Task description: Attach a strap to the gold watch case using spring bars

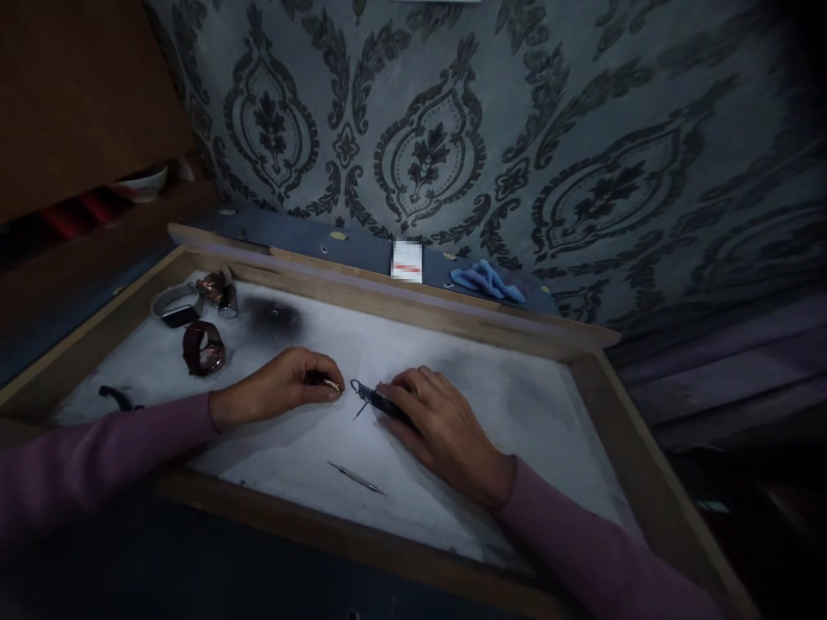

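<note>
My left hand (290,385) is closed over the white surface, thumb and fingers pinching a small gold-coloured piece (332,386) that looks like part of a watch. Most of that piece is hidden in the fingers. Facing it, my right hand (436,418) grips a dark folding pocket tool (391,405) with a ring at its near-left end and a thin blade or pin sticking out below. A small gap separates the tool from the left fingertips. Below both hands lies a slim metal double-ended tool (357,477).
A wooden-rimmed tray (388,297) surrounds the work. On its left lie a watch with a pale band (177,312), a brown-strapped watch (204,349), another watch (226,294) and a black strap piece (118,397). Behind the rim are a blue cloth (486,282) and a white packet (407,261).
</note>
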A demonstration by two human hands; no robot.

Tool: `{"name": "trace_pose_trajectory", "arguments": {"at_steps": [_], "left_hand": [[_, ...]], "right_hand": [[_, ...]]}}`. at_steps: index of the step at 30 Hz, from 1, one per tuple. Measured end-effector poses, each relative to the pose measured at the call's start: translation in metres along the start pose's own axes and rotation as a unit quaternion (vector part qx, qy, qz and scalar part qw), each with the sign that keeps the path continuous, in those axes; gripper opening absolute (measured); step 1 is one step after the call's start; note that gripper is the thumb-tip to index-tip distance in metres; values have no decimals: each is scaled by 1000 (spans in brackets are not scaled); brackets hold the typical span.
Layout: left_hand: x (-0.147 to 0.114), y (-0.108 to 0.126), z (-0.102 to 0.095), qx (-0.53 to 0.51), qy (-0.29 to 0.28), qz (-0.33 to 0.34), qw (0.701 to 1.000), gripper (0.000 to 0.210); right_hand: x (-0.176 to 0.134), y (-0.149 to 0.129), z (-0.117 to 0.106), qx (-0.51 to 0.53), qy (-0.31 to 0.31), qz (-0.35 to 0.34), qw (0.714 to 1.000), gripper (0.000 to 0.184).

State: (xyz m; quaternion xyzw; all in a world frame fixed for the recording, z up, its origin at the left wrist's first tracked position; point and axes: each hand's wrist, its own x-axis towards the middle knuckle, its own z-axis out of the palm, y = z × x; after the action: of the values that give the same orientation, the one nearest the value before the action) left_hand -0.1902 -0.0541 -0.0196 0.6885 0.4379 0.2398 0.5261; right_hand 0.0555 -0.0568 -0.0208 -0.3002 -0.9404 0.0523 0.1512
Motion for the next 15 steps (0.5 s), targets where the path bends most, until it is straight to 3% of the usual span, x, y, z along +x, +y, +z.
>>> {"name": "trace_pose_trajectory", "arguments": {"at_steps": [2,5,15], "left_hand": [[0,0,-1,-4,-4,4,1000,15],[0,0,-1,-3,-9,8,1000,14],[0,-2,-2,-3,-14,14,1000,13]], "right_hand": [[5,-5,1,24,12,-28,999,14],[13,-13,6,42,-11,-53,998,18],[23,-18,17,7,-72,-42,996,21]]}}
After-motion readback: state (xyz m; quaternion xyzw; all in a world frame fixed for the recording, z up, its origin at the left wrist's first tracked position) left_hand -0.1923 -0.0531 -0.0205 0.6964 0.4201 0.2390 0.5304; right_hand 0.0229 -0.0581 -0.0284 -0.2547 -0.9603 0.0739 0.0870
